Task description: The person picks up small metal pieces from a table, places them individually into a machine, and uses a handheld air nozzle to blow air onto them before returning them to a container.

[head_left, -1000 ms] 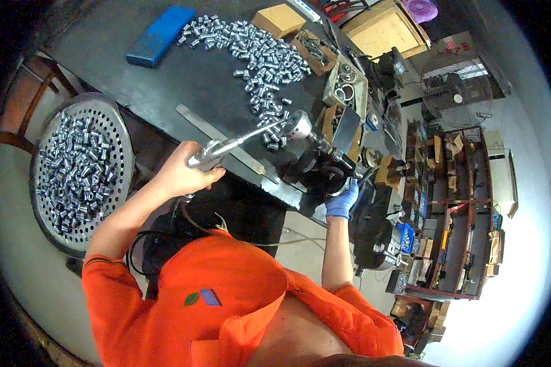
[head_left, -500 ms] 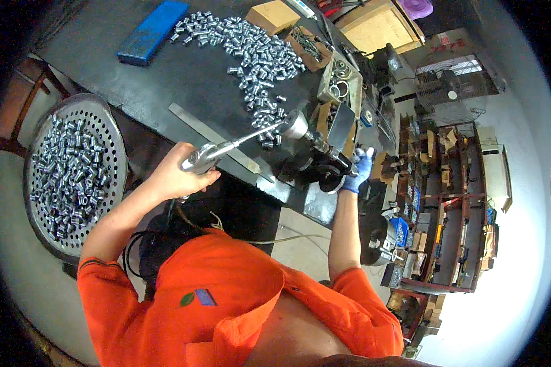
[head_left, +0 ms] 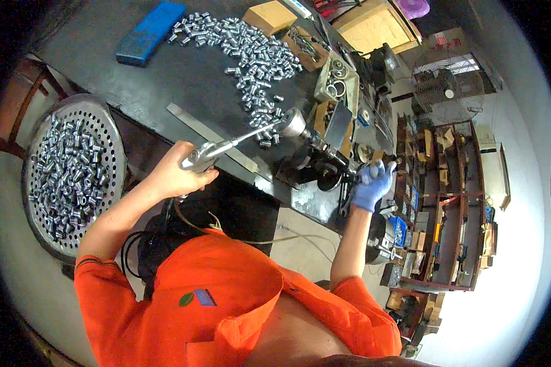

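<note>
My bare left hand [head_left: 176,171] is closed around a silver air blow gun [head_left: 203,155]. The gun's long thin nozzle reaches up to the right, its tip at the mouth of a round metal chuck [head_left: 292,123]. That chuck sits on the left end of a dark bench-mounted spindle fixture [head_left: 324,160]. My right hand [head_left: 372,186], in a blue glove with greyish fingertips, is beside the fixture's right end with its fingers curled. What lies within those fingers is hidden. Behind the chuck, many small shiny metal sleeves [head_left: 260,58] are heaped on the dark bench.
A perforated round metal tray [head_left: 117,131] full of similar sleeves stands at the left. On the bench are a flat metal bar [head_left: 211,136], a blue block [head_left: 150,33], a cardboard box [head_left: 269,17] and a bin of rings [head_left: 337,79]. Shelves [head_left: 447,208] and a fan [head_left: 449,93] stand right.
My right hand has moved right and slightly nearer to me, away from the fixture's end, and its fingers have changed pose. My left hand and the blow gun have hardly moved.
</note>
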A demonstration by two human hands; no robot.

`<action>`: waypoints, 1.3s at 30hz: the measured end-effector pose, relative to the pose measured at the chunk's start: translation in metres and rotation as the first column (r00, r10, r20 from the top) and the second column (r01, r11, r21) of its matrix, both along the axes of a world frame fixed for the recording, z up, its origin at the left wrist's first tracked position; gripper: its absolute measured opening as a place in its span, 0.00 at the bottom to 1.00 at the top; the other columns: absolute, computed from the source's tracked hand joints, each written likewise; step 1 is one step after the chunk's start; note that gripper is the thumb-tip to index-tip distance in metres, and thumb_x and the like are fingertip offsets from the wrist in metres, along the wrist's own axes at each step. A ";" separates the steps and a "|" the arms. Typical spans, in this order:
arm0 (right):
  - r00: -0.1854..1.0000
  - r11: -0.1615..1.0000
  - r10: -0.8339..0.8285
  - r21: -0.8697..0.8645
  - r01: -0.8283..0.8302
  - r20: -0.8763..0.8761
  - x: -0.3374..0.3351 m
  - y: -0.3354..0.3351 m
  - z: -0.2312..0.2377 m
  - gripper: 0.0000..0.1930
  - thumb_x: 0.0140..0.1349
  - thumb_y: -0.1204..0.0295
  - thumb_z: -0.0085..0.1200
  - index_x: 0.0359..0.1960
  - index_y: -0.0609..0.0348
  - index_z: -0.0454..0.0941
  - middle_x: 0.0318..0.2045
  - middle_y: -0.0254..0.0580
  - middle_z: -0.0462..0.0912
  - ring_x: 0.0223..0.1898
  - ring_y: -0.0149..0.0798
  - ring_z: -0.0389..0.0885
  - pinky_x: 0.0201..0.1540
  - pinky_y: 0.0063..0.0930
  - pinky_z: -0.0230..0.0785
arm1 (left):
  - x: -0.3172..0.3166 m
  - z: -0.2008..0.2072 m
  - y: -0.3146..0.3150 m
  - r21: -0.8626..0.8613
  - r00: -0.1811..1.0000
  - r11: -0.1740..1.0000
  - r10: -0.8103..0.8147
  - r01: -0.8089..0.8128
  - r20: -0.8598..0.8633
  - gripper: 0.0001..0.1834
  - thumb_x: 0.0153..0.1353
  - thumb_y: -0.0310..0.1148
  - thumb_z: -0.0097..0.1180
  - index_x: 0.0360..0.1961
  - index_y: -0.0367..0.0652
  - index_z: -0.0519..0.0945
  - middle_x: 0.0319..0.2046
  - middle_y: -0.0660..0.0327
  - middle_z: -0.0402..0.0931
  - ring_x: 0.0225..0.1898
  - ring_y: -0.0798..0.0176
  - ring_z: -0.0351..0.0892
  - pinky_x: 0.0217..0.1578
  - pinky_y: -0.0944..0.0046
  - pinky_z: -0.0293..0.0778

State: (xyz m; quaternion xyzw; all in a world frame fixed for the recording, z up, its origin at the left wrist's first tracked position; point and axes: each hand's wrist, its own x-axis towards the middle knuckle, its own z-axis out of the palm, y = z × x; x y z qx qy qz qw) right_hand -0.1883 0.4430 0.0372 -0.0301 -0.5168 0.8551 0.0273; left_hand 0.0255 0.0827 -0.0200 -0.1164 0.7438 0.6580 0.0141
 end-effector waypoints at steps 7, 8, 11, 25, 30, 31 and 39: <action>0.993 0.997 -0.037 -0.058 0.043 0.112 -0.058 0.016 -0.102 0.17 0.63 0.56 0.41 0.26 0.54 0.71 0.13 0.28 0.67 0.13 0.28 0.66 0.15 0.23 0.60 | -0.003 -0.004 -0.001 -0.041 0.991 0.994 -0.094 0.098 0.093 0.15 0.47 0.31 0.63 0.29 0.36 0.69 0.20 0.61 0.73 0.19 0.70 0.76 0.19 0.69 0.72; 0.974 0.979 -0.190 -0.052 0.198 0.122 -0.054 0.013 -0.125 0.14 0.64 0.57 0.42 0.26 0.52 0.70 0.12 0.27 0.66 0.09 0.26 0.64 0.09 0.24 0.58 | -0.005 -0.002 0.000 -0.035 0.992 0.996 -0.083 0.087 0.095 0.15 0.47 0.31 0.63 0.29 0.36 0.69 0.20 0.61 0.73 0.19 0.70 0.76 0.19 0.69 0.72; 0.963 0.983 -0.153 -0.069 0.172 0.224 0.004 -0.007 -0.110 0.14 0.63 0.58 0.43 0.27 0.54 0.70 0.12 0.28 0.66 0.08 0.26 0.61 0.08 0.21 0.53 | 0.001 -0.004 0.000 -0.003 0.994 1.000 -0.016 0.016 0.111 0.15 0.47 0.30 0.63 0.30 0.36 0.69 0.21 0.61 0.74 0.19 0.70 0.76 0.20 0.69 0.72; 1.000 0.958 -0.009 -0.288 0.010 0.006 -0.058 0.026 -0.062 0.22 0.61 0.49 0.42 0.22 0.55 0.70 0.08 0.25 0.58 0.08 0.23 0.51 0.08 0.17 0.42 | -0.001 -0.011 0.007 0.075 0.996 0.995 0.064 -0.068 0.061 0.17 0.46 0.31 0.62 0.30 0.32 0.68 0.20 0.61 0.74 0.19 0.68 0.76 0.21 0.68 0.72; 0.982 0.989 -0.146 0.033 0.143 0.117 -0.012 -0.001 -0.093 0.17 0.62 0.53 0.43 0.30 0.53 0.73 0.19 0.27 0.71 0.20 0.23 0.67 0.20 0.17 0.59 | 0.004 -0.016 0.005 0.031 0.993 0.998 0.052 -0.055 0.105 0.15 0.49 0.30 0.62 0.33 0.38 0.69 0.21 0.63 0.74 0.19 0.69 0.75 0.20 0.68 0.73; 0.990 0.999 -0.044 -0.007 0.045 0.134 -0.009 0.017 -0.114 0.17 0.62 0.53 0.43 0.32 0.53 0.73 0.19 0.26 0.71 0.22 0.24 0.69 0.22 0.16 0.60 | 0.003 -0.014 0.005 0.020 0.994 0.999 0.035 -0.037 0.103 0.14 0.50 0.30 0.61 0.33 0.38 0.69 0.21 0.63 0.74 0.19 0.69 0.75 0.21 0.67 0.73; 0.921 0.864 0.060 0.482 0.145 -0.384 0.126 -0.017 -0.021 0.14 0.55 0.66 0.55 0.36 0.65 0.77 0.21 0.30 0.76 0.21 0.21 0.71 0.26 0.13 0.62 | 0.015 0.007 0.013 -0.089 0.943 0.972 0.186 -0.218 -0.277 0.15 0.48 0.34 0.64 0.34 0.36 0.76 0.20 0.65 0.75 0.24 0.74 0.73 0.27 0.71 0.69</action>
